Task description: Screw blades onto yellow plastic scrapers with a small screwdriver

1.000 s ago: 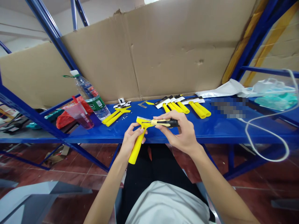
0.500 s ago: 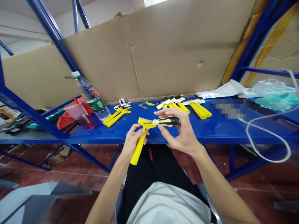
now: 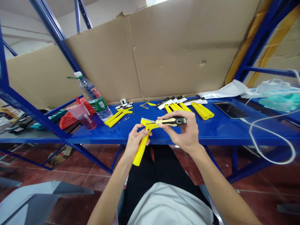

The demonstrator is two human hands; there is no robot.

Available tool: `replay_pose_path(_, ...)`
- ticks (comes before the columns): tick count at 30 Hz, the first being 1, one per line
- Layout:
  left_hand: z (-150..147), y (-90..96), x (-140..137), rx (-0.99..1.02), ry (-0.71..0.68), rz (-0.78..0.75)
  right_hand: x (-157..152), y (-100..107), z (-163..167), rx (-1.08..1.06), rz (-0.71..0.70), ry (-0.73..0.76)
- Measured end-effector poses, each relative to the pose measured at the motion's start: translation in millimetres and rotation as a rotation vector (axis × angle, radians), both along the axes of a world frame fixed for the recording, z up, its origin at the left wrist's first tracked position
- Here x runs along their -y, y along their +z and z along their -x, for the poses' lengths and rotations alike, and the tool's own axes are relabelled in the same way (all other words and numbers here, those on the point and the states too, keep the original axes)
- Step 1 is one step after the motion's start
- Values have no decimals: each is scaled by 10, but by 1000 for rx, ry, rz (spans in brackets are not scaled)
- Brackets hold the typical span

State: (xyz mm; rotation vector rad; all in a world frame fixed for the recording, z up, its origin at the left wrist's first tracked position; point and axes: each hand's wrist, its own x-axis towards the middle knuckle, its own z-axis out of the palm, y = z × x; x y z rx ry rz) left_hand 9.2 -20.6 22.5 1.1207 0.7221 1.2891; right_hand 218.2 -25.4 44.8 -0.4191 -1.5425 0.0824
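Note:
My left hand [image 3: 137, 137] is closed round the neck of a yellow scraper [image 3: 141, 150], whose tubular handle slants down toward my lap. A clear or metal strip lies along the far edge of its wide head. My right hand [image 3: 185, 131] grips a black and cream screwdriver [image 3: 172, 121], held nearly level. Its shaft lies across the scraper's head from the right, and whether the tip sits in a screw is too small to tell. Two yellow scraper handles [image 3: 118, 117] lie left of my hands, with tiny screws [image 3: 126, 118] scattered beside them.
Several packaged yellow scrapers [image 3: 180, 104] lie at the back of the blue table [image 3: 112, 135]. To the left stand a bottle [image 3: 99, 103] and a cup with red drink [image 3: 85, 118]. A phone [image 3: 231, 110] with a white cable [image 3: 287, 143] is at the right. Cardboard [image 3: 175, 56] walls the back.
My right hand has shifted its hold on the screwdriver, its fingers now more curled around the handle. The scraper stays in my left hand. The whole view has shifted slightly.

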Motion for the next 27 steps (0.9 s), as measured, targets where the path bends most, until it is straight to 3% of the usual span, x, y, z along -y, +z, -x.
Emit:
replay_pose_path(6, -13, -28, 15, -22, -23, -2, -28, -4, 44, -25, 8, -33)
replay_pose_path(13, -32, -71, -10, -8, -41, 3, 57, 54, -45, 102, 51, 124)
replay_pose_path(19, -27, -68, 7, -24, -46, 7, 13, 7, -38, 128, -49, 53)
replay_pose_path(27, -17, -64, 8, -23, -38, -7, 2, 12, 13, 57, -47, 63)
